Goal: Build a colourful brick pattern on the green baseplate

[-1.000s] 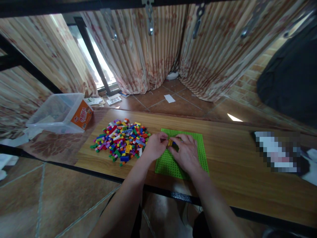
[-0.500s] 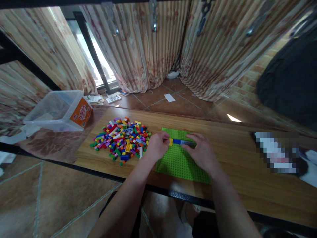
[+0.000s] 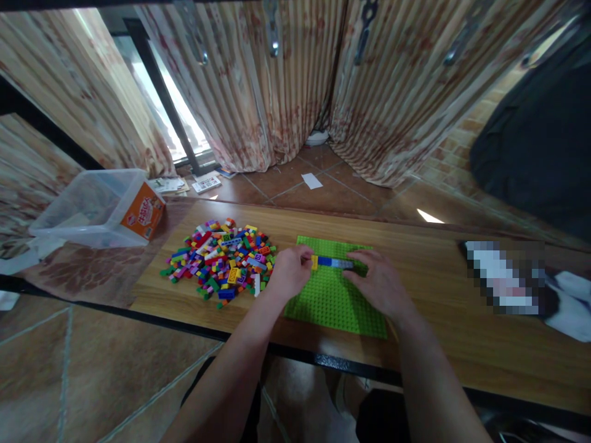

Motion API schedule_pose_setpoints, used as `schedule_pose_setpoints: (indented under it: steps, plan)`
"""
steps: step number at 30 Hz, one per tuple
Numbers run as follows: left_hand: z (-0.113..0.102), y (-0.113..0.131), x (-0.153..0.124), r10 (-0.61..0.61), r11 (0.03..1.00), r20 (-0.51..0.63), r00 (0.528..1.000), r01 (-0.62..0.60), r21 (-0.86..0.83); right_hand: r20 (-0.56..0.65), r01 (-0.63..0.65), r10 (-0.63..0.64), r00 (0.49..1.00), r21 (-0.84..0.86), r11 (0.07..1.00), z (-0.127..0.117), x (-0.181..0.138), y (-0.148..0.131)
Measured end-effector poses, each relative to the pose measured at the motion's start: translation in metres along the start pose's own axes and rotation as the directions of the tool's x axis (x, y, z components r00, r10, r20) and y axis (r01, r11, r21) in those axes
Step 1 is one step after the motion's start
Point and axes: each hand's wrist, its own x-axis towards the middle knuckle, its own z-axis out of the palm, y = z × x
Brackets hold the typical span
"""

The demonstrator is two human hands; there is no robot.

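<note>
So the thing to look at here is the short strip of bricks (image 3: 329,262), which lies across the far half of the green board (image 3: 330,304), right in the gap between the two hands. Its long axis runs pretty much left to right, dipping a touch toward the person at the right end, so each hand sits off one end of it. Left to right it goes yellow brick (image 3: 314,263), blue brick (image 3: 324,261), then a paler blue-grey stretch. The left hand (image 3: 292,272) is the nearer one to the yellow end: thumb and fingers are drawn in close together, tips right up against that brick, but the knuckles block the view, so I can't tell if it's really pinching it. The right hand (image 3: 379,284) is by the grey end, thumb and fingers spread well apart with that end pointing into the gap; I don't see it gripping anything, and can't say if a fingertip touches. Can't tell if the strip is pressed onto the studs, either. The big pile of loose bricks (image 3: 224,258) is on the wooden table (image 3: 434,295), just left of the left hand.
</note>
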Motion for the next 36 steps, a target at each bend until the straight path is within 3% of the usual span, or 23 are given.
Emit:
schedule_pose_setpoints:
  steps: [11, 25, 30, 36]
  plan:
    - [0.002, 0.000, 0.001, 0.001, 1.000, 0.004, 1.000, -0.002, 0.023, -0.005, 0.024, -0.024, 1.000, -0.017, 1.000, 0.003, 0.000, 0.001]
    - [-0.004, 0.001, -0.003, 0.072, 0.986, 0.112, 0.991, -0.088, 0.143, 0.002, 0.021, -0.021, 1.000, -0.051, 0.998, 0.001, 0.000, -0.002]
    - [-0.009, 0.000, -0.010, 0.138, 0.980, 0.158, 0.978, -0.158, 0.123, -0.006, 0.028, -0.029, 1.000, -0.049, 0.998, 0.002, 0.001, -0.002]
    - [-0.001, 0.001, -0.011, 0.124, 0.985, 0.155, 0.980, -0.140, 0.096, 0.002, 0.018, -0.018, 1.000, -0.064, 0.998, 0.003, 0.001, 0.000]
